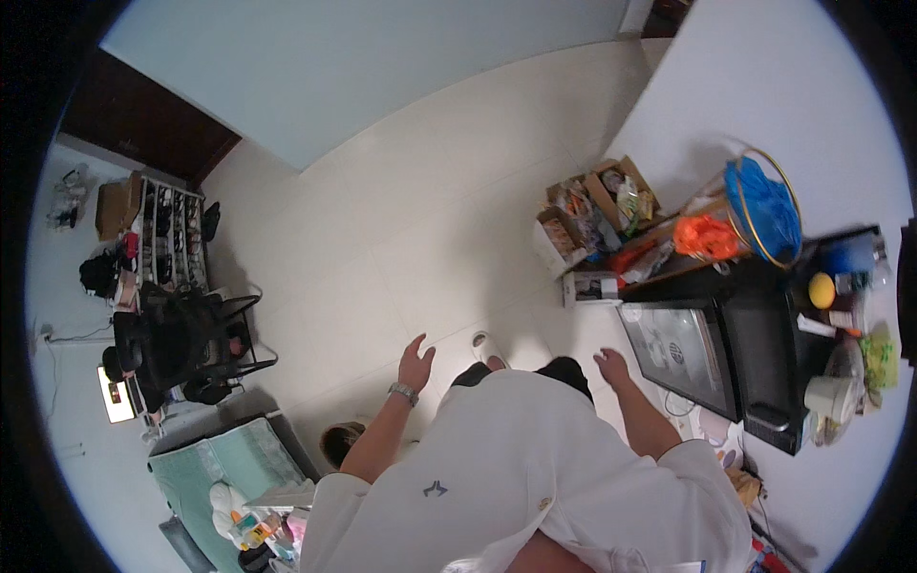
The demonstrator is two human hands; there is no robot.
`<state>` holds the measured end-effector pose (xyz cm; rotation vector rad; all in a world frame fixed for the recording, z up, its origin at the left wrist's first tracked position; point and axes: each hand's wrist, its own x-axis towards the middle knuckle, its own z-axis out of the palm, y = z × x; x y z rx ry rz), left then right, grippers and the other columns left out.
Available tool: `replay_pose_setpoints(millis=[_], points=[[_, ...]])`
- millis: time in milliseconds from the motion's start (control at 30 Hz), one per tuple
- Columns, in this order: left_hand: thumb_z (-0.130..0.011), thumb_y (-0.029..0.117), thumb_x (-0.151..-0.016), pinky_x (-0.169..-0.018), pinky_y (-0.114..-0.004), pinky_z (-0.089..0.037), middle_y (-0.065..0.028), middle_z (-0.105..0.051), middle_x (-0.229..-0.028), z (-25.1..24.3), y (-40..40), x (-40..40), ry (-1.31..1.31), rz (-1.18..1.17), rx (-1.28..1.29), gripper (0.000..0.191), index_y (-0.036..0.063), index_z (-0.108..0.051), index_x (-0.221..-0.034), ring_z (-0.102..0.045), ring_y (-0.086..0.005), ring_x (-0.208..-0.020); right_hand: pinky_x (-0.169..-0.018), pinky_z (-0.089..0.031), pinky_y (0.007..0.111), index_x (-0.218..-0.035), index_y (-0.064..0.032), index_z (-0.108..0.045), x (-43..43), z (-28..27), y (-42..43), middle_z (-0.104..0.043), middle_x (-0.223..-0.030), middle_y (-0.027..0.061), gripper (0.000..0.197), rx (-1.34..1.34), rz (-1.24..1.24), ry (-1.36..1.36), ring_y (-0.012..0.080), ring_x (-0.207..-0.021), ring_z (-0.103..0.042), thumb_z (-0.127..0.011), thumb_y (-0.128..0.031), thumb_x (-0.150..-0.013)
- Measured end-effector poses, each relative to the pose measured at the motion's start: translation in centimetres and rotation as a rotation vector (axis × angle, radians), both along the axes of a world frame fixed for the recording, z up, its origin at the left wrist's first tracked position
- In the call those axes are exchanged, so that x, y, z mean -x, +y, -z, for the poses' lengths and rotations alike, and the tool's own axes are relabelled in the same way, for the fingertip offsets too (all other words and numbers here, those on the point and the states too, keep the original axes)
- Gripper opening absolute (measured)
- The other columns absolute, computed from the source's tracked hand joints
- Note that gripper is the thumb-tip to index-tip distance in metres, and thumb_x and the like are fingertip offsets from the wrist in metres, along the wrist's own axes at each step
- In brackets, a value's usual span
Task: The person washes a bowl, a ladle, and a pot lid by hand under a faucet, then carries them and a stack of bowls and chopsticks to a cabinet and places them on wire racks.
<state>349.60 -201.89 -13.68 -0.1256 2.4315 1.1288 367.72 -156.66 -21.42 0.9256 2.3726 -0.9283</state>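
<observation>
My left hand point(415, 367) hangs beside my body with its fingers apart and nothing in it; a metal wristwatch point(404, 393) is on that wrist. On the other side, my right hand point(612, 367) also holds nothing, thumb and fingers spread. It is nearest to a black cabinet with a glass door point(673, 351) and touches nothing. Pale floor tiles point(423, 272) lie before me, and one light-coloured shoe point(488, 349) shows beneath my shirt. Below my left forearm stands a brown bin point(339, 443), partly hidden by the arm.
Cardboard boxes of packaged goods point(584, 215) stand by the right wall, near a gold-rimmed basket with a blue bag point(766, 208). At left are a black chair point(179, 333), a shoe rack point(172, 229) and a green-covered seat point(229, 465). A dark door point(143, 114) is beyond.
</observation>
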Motion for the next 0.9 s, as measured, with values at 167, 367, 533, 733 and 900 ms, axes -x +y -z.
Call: replay_pose_setpoints(millis=[167, 367, 533, 733, 900], points=[[-0.064, 0.033, -0.081, -0.108, -0.057, -0.02, -0.0177, -0.03, -0.147, -4.2, 1.9, 9.2, 0.242, 0.187, 0.353, 0.061, 0.0216, -0.042, -0.136, -0.017, -0.0412, -0.138, -0.092, -0.045, 0.038, -0.117, 0.001, -0.058, 16.2, -3.0, -1.5, -0.061, -0.114, 0.021, 0.048, 0.139, -0.015, 0.226, 0.0324, -0.106, -0.059, -0.06, -0.034, -0.084], [-0.066, 0.033, -0.08, -0.107, -0.054, -0.026, -0.0211, -0.026, -0.147, -1.3, 0.4, 19.7, 0.261, 0.227, 0.316, 0.066, 0.0211, -0.039, -0.139, -0.021, -0.0442, -0.135, -0.086, -0.047, 0.041, -0.113, 0.0011, -0.06, 28.6, 0.7, -0.2, -0.064, -0.102, 0.0215, 0.049, 0.072, -0.333, 0.093, 0.0351, -0.097, -0.061, -0.059, -0.038, -0.084], [-0.06, 0.036, -0.085, -0.104, -0.04, -0.036, -0.023, -0.048, -0.132, 5.9, -7.4, 23.9, -0.164, -0.07, 0.239, 0.062, 0.0019, -0.043, -0.134, -0.043, -0.0355, -0.125, -0.083, -0.049, 0.04, -0.108, -0.0115, -0.066, 35.1, 4.9, 5.6, -0.065, -0.099, 0.0156, 0.031, -0.003, -0.62, -0.059, 0.0327, -0.096, -0.061, -0.055, -0.031, -0.086], [-0.061, 0.028, -0.085, -0.098, -0.038, -0.042, -0.025, -0.054, -0.124, 5.1, -5.4, 32.7, -0.658, -0.202, 0.282, 0.054, -0.0009, -0.048, -0.129, -0.052, -0.0338, -0.117, -0.079, -0.048, 0.041, -0.106, -0.0046, -0.062, 51.6, -0.4, 12.0, -0.065, -0.099, 0.0176, 0.033, -0.006, -0.228, -0.048, 0.0316, -0.094, -0.062, -0.055, -0.028, -0.085], [-0.058, 0.035, -0.088, -0.09, -0.039, -0.048, -0.0195, -0.06, -0.117, 16.1, -7.0, 43.1, -0.463, 0.354, 0.406, 0.05, 0.0045, -0.052, -0.126, -0.059, -0.0291, -0.106, -0.079, -0.048, 0.041, -0.111, -0.0029, -0.06, 65.6, -2.8, 12.8, -0.064, -0.103, 0.0175, 0.04, 0.193, -0.006, 0.13, 0.0337, -0.093, -0.061, -0.056, -0.032, -0.084]])
